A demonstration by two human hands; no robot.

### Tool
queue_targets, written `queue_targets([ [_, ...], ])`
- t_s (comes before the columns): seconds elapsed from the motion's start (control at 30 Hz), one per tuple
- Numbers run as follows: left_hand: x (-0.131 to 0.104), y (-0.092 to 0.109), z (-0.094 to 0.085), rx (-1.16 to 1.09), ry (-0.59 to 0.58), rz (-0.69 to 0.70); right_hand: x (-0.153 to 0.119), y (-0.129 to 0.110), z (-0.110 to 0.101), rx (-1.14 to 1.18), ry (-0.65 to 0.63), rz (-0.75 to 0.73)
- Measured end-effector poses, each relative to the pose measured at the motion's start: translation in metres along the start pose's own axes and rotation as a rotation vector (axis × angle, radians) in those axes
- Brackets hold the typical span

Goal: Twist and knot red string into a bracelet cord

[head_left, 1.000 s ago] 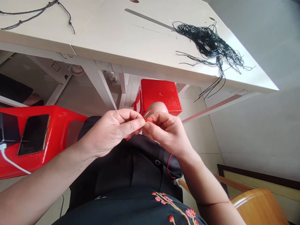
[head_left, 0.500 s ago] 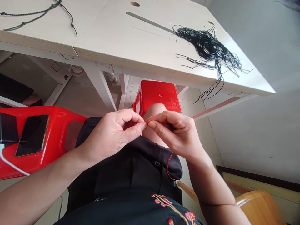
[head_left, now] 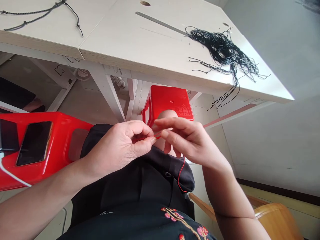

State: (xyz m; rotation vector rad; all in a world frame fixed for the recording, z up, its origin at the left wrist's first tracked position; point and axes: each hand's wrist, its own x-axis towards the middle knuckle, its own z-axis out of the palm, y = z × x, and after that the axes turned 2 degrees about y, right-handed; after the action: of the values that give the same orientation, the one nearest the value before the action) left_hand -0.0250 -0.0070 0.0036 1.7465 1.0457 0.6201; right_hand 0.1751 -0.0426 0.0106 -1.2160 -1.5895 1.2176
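Observation:
A thin red cord [head_left: 181, 170] hangs below my right hand and curves over the dark cloth on my lap. My left hand [head_left: 128, 140] is closed, its thumb and index finger pinching the red cord, part of which shows inside the curled fingers. Close beside it, my right hand [head_left: 186, 138] has its fingers apart, the thumb tip by the short piece of cord that sticks out of the left pinch. Whether the right thumb touches the cord is hard to tell. Both hands are above my knee.
A white table [head_left: 150, 50] ahead bears a tangle of black cord [head_left: 222, 50], a metal ruler [head_left: 160, 22] and knotted dark cords [head_left: 32, 19]. A red stool [head_left: 172, 100] stands beneath. At left, another red stool [head_left: 57, 143] holds a phone [head_left: 35, 143]. A wooden chair [head_left: 280, 221] is at lower right.
My right hand has opened from its pinch on the red cord, with the index finger lifted away from the thumb. My left hand keeps its pinch, almost in place.

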Motion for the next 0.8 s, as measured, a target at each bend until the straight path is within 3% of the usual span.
queue_targets([
  [0.23, 0.002, -0.001, 0.000, -0.054, -0.026, -0.058, 0.006, 0.003, 0.006, -0.241, 0.059, -0.087],
  [0.4, 0.007, -0.002, 0.002, -0.156, -0.070, -0.109, 0.009, 0.006, 0.011, -0.172, 0.083, -0.130],
  [0.63, 0.011, 0.002, 0.004, -0.417, -0.054, -0.165, 0.009, 0.005, 0.023, -0.157, 0.223, -0.146],
  [0.8, 0.008, 0.002, 0.003, -0.305, -0.019, -0.113, 0.009, 0.003, 0.025, -0.084, 0.195, -0.099],
])
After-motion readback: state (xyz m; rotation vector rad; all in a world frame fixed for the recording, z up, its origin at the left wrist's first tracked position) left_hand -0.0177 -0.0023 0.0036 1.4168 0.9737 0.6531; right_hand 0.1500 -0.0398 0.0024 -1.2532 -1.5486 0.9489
